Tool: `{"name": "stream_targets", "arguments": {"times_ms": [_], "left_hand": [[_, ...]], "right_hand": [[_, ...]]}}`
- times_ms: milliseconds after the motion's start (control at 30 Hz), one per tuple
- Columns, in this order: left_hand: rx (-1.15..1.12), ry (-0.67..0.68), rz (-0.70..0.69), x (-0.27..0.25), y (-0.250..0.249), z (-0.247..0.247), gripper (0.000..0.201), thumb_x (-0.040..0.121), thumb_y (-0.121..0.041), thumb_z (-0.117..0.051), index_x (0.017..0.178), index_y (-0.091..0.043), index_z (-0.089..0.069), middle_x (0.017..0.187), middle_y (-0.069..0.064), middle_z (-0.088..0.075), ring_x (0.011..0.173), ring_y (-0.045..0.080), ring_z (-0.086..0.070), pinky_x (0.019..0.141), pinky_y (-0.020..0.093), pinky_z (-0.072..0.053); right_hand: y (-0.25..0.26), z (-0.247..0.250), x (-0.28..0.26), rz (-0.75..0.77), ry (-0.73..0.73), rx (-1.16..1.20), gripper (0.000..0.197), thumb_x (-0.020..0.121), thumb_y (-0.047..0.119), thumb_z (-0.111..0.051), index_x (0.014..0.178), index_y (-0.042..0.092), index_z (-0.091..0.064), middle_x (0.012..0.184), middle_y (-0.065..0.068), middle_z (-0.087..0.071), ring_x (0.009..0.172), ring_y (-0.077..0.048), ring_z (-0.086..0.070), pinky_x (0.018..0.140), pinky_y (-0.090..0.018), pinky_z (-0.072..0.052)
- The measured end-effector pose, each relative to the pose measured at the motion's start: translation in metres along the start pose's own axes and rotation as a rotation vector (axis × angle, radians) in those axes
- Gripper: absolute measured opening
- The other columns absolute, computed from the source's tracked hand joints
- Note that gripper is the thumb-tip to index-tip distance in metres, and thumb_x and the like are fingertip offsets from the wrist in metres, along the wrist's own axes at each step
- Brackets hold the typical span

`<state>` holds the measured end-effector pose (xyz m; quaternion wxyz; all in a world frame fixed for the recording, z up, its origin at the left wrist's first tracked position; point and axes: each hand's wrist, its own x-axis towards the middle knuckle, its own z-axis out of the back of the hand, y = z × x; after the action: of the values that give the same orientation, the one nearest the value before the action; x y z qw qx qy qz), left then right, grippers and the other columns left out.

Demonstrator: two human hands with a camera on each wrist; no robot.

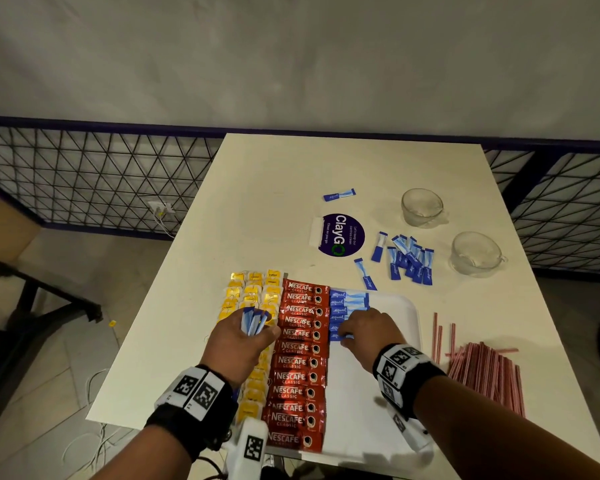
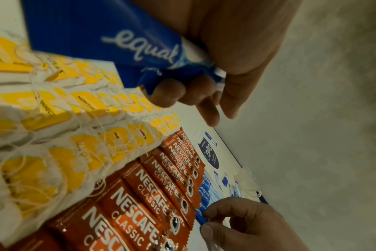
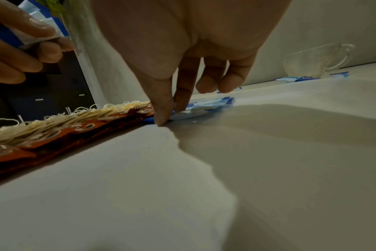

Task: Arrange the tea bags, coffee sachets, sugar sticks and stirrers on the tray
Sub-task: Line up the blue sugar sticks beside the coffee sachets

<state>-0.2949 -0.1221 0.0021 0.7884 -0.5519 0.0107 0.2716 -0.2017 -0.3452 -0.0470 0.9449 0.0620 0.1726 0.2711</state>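
A white tray (image 1: 400,308) holds a column of yellow tea bags (image 1: 253,292), a column of red coffee sachets (image 1: 300,362) and a short row of blue sugar sticks (image 1: 347,303). My left hand (image 1: 246,336) hovers over the tea bags and grips a bunch of blue sugar sticks (image 2: 110,40). My right hand (image 1: 364,332) pinches the lowest sugar stick (image 3: 182,115) of the row between thumb and forefinger, low on the tray beside the coffee sachets (image 3: 54,135). Red stirrers (image 1: 482,368) lie in a heap on the table right of the tray.
A loose pile of sugar sticks (image 1: 409,259) lies beyond the tray, one more (image 1: 339,195) farther back. Two glass cups (image 1: 421,206) (image 1: 475,252) stand at the back right. A round purple sticker (image 1: 342,234) marks the cream table (image 1: 257,188). A mesh railing runs behind.
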Motion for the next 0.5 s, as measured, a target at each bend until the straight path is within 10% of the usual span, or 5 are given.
{"name": "stream_targets", "arguments": {"times_ms": [133, 500], "left_hand": [[-0.040, 0.013, 0.013, -0.0011, 0.0006, 0.0016, 0.039, 0.064, -0.040, -0.077, 0.094, -0.017, -0.067, 0.069, 0.004, -0.060, 0.045, 0.014, -0.042, 0.049, 0.031, -0.039], [-0.019, 0.008, -0.017, -0.0011, 0.0010, 0.0008, 0.018, 0.080, -0.019, -0.077, 0.094, -0.016, -0.067, 0.065, 0.002, -0.056, 0.043, 0.014, -0.041, 0.047, 0.029, -0.039]], "right_hand": [[0.0017, 0.0006, 0.0001, 0.013, -0.014, -0.002, 0.029, 0.093, 0.042, -0.053, 0.117, 0.029, -0.064, 0.117, 0.003, -0.062, 0.109, -0.019, -0.053, 0.092, -0.030, -0.042], [0.0071, 0.0023, 0.0022, 0.024, -0.031, -0.030, 0.027, 0.096, 0.039, -0.050, 0.116, 0.028, -0.065, 0.117, 0.003, -0.063, 0.108, -0.020, -0.054, 0.092, -0.031, -0.043]]}}
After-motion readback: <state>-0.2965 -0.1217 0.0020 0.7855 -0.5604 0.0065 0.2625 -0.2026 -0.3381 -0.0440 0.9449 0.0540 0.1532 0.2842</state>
